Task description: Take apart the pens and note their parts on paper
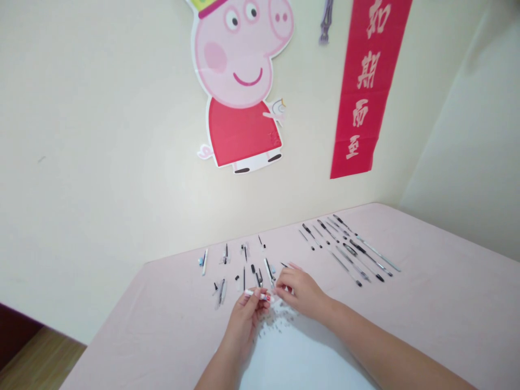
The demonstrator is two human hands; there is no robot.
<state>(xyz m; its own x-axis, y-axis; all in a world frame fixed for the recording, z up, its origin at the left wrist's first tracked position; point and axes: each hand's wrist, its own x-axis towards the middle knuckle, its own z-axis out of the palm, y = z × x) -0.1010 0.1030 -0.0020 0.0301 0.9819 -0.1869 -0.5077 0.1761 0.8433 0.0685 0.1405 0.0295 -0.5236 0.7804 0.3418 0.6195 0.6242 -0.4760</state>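
White sheet [300,363] nearest; left hand [246,313], grip closed on white tube [249,293]; right hand [303,291], grip unclear.

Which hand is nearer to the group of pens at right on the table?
Right. The right hand is to the left of those pens; the left hand is farther left.

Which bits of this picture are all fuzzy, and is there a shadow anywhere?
In the head view, the small grey bits by the left hand look fuzzy, too soft to make out; also in the head view, a soft shadow lies on the white surface beside the right forearm; the head view's top right corner is dark and smudgy.
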